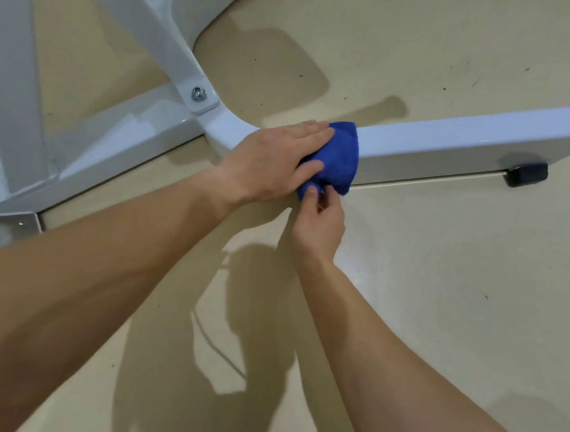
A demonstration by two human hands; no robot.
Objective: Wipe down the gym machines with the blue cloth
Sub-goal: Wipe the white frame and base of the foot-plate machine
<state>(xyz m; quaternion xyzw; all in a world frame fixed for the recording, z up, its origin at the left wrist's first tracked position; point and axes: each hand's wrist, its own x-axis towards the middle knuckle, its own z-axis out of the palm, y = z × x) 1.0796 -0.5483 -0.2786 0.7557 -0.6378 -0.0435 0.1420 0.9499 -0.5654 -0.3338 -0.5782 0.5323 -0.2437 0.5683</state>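
Wiping the base bar of a gym machine, with the cloth wrapped over its near edge.

The left hand lies flat, fingers straight and together, pressing the bunched, soft blue cloth onto the top face of the white-painted square steel base bar, just beside the curved end where it joins the frame. The cloth drapes over the bar's near edge, where the right hand pinches its lower corner between thumb and curled fingers. The wipe appears under way. The next move calls for a steady slide along the bar toward the black rubber foot, keeping both faces covered. No container is in view.
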